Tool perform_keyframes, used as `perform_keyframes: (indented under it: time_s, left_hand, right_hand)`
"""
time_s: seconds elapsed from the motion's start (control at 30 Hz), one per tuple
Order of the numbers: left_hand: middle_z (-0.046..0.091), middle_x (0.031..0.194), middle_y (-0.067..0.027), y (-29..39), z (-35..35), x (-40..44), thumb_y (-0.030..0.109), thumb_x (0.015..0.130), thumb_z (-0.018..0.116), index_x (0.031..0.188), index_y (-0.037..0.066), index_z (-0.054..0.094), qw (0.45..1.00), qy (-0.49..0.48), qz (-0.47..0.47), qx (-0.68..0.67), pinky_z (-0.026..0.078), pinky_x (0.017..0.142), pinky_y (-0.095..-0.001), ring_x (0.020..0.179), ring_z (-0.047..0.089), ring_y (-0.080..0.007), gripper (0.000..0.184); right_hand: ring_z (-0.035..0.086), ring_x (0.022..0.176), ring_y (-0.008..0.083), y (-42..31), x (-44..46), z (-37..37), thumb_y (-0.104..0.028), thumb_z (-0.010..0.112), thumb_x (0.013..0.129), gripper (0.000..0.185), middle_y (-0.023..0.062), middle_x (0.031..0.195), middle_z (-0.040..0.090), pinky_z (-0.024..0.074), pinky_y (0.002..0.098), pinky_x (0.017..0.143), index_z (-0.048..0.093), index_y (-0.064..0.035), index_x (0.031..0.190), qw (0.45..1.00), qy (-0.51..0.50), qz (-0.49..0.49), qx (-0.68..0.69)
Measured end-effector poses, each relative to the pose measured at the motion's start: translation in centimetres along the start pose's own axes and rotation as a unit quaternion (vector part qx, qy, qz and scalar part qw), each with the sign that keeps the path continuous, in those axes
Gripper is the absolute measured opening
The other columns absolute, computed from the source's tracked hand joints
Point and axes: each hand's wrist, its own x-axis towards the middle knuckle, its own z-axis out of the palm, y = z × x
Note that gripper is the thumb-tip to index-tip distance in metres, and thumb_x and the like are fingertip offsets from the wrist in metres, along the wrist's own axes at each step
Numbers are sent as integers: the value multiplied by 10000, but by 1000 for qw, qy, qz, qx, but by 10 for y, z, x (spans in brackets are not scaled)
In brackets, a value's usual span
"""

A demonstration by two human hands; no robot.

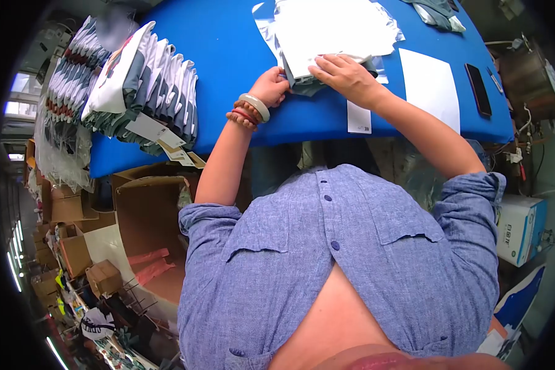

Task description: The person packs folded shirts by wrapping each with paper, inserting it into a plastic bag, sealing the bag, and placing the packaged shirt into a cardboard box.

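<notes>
At twelve o'clock, the garment (330,34) lies under the right hand (346,76), fingers flat, the left hand (269,87) curled at its edge, grip unclear.

Blue flat surface (219,46) spans upper frame. On it: packed row of folded white-and-grey garments (151,80), upper left; white garment with grey edges (333,37) plus clear plastic film (264,23), top centre; small white printed card (359,118) near front edge; rectangular white paper sheet (430,86) and black rectangular phone (478,89), upper right; grey-and-white cloth bundle (436,13), top right.
</notes>
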Motion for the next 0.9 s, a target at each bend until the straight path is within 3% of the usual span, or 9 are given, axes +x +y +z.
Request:
perform_keyframes:
  time_s: [0.2,0.33,0.37,0.47,0.53,0.63,0.73,0.87,0.9]
  left_hand:
    - [629,796,-38,-6,-13,-5,103,909,576,1129,30,476,996,-81,10,24,293,372,-198,451,419,-40,252]
    - [607,786,-12,-11,-13,-25,101,930,551,1227,9,469,995,-87,38,33,309,409,-179,496,424,-26,322]
    - [596,785,-5,-12,-15,-32,96,926,551,1245,7,486,994,-95,34,46,350,456,-188,543,459,-41,337]
    - [596,787,-5,-23,-13,-48,85,913,560,1201,7,517,981,-53,121,142,408,510,-228,596,513,-67,301]
    - [612,772,-51,-23,-16,-58,123,886,606,1170,0,531,965,11,123,233,475,605,-308,668,588,-159,319]
    - [628,917,-149,9,-18,-92,240,827,707,1190,35,526,895,156,-16,419,495,765,-367,847,614,-291,455]
    - [556,1199,-174,16,-13,-96,268,776,742,1294,97,486,736,364,271,502,441,931,-401,1115,537,-317,603]
    - [380,1418,-167,26,-5,-44,248,706,760,1446,160,351,632,270,353,635,269,1120,-450,1355,331,-314,850]
    - [439,1371,-174,16,-7,-16,188,752,709,1417,138,376,571,296,350,681,383,1048,-449,1278,433,-314,746]
  right_hand:
    - [526,1209,288,30,32,30,-78,535,856,397,131,1266,553,425,363,1031,501,-71,1252,998,30,-47,24]
    - [496,1243,292,33,55,37,-57,487,876,401,126,1335,504,404,377,1056,478,-78,1277,991,-97,23,92]
    - [482,1258,295,40,59,60,-39,462,885,418,136,1366,480,393,389,1061,464,-105,1297,998,-13,-25,53]
    - [443,1301,317,40,83,64,14,482,857,551,144,1431,432,373,391,1082,417,-142,1381,991,-37,-19,128]
    - [466,1278,307,24,87,59,-7,462,876,424,149,1379,473,389,389,1063,498,-106,1286,991,-40,36,124]
    - [491,1239,318,6,84,34,8,513,858,401,141,1295,534,419,397,1029,533,-83,1248,979,3,37,200]
    - [501,1225,315,13,63,1,-41,602,865,412,137,1344,500,437,383,1014,529,-102,1266,971,-164,10,176]
    - [472,1248,306,16,43,-16,-82,652,844,425,130,1355,475,411,389,1043,528,-63,1251,935,-251,87,236]
    - [454,1265,308,15,42,-10,-96,663,838,438,130,1360,468,394,394,1057,527,-58,1253,933,-259,96,230]
